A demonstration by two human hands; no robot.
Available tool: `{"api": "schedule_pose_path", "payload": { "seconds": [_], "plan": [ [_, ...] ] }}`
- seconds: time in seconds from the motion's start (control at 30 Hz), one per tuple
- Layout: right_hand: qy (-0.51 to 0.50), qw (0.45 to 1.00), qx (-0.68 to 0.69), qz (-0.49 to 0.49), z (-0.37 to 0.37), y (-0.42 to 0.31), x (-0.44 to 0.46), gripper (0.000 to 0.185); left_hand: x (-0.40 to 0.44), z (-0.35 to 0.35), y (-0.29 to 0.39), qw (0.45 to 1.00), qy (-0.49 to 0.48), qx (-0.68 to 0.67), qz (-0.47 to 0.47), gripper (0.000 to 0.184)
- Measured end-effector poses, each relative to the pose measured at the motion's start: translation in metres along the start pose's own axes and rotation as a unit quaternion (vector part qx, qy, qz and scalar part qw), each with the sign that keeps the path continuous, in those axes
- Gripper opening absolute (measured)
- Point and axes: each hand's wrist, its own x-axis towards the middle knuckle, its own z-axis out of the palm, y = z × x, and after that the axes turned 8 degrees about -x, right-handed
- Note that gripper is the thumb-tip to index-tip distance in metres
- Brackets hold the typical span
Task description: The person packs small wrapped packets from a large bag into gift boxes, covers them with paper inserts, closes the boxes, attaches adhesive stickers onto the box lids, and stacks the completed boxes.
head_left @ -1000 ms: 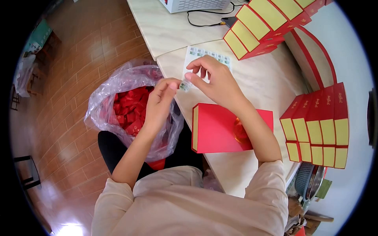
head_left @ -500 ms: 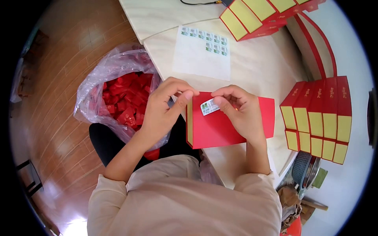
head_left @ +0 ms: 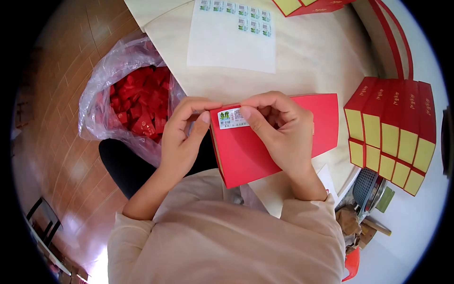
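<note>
A red box [head_left: 265, 151] lies tilted in front of me, partly over the table's edge. A white sticker [head_left: 228, 119] with green print and a square code sits at the box's top left corner. My right hand [head_left: 279, 125] pinches the sticker's right end between thumb and fingers, covering part of it. Whether the sticker lies fully flat on the box I cannot tell. My left hand [head_left: 187, 125] holds the box at that same corner, fingers along the far edge and thumb by the left side.
A sheet of stickers [head_left: 227, 49] lies farther back on the table [head_left: 312, 61]. Several red and yellow boxes [head_left: 390, 130] stand stacked at the right, with more [head_left: 309, 5] at the back. Left of the table, a clear plastic bag [head_left: 94, 106] holds many small red packets [head_left: 139, 102].
The sticker has moved left to the box's corner with my right hand. My left hand has come onto that corner. The box has turned slightly, and the whole view has shifted.
</note>
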Motion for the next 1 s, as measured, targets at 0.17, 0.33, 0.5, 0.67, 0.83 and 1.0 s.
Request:
{"api": "schedule_pose_path", "payload": {
  "seconds": [0.17, 0.33, 0.5, 0.67, 0.83, 1.0],
  "plan": [
    [0.01, 1.0, 0.02, -0.018, 0.0036, -0.0012, 0.0014, 0.006, 0.0004, 0.0011, -0.003, 0.998, 0.007, -0.063, -0.011, 0.019],
    [0.003, 0.999, -0.024, -0.025, 0.0033, -0.0026, 0.001, 0.009, 0.0008, 0.0002, -0.0035, 0.997, 0.002, -0.079, -0.021, 0.018],
    [0.001, 0.999, -0.046, -0.021, 0.002, -0.0054, 0.0013, 0.008, 0.0008, 0.0004, -0.0022, 0.998, 0.002, -0.068, -0.012, 0.018],
    [0.006, 0.999, -0.046, -0.023, 0.0031, -0.0044, 0.0013, 0.008, 0.0002, 0.0004, -0.0008, 0.998, 0.0, -0.064, -0.015, 0.019],
    [0.027, 0.996, -0.057, -0.056, 0.0067, 0.0017, 0.0006, 0.007, 0.0004, 0.0002, -0.0009, 0.998, -0.004, -0.068, -0.01, 0.019],
    [0.028, 0.996, -0.066, -0.062, 0.0066, 0.0022, 0.0008, 0.007, 0.0007, -0.0011, -0.0015, 0.998, -0.009, -0.069, -0.012, 0.019]
  ]
}}
